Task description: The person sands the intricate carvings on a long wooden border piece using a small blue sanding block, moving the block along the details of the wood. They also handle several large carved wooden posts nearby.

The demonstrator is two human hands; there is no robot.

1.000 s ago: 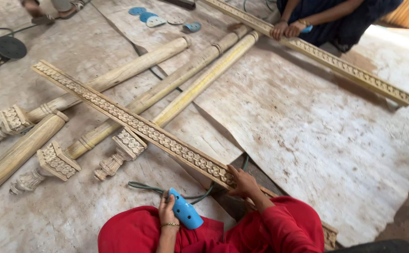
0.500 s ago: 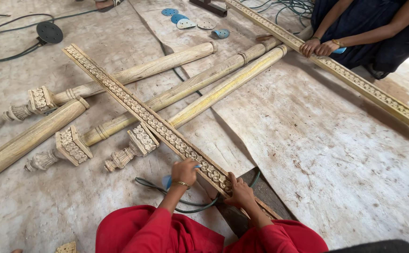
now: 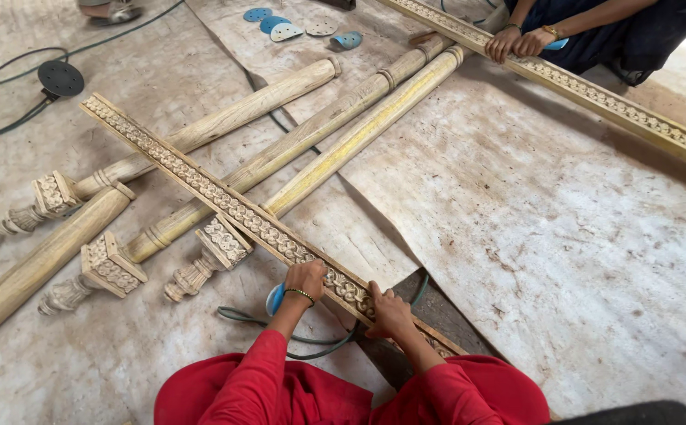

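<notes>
L hand has slid up along carved strip, fingers curled on it; blue sander beside wrist. R hand clamps strip edge. Risk: strip skids off turned posts w/ uneven push.

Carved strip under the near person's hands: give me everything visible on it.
The carved strip is a long, flat, pale wooden board with a floral relief along its top face. It lies diagonally across three turned wooden posts, its near end by the red sleeves. The left hand and right hand both rest on it.
</notes>
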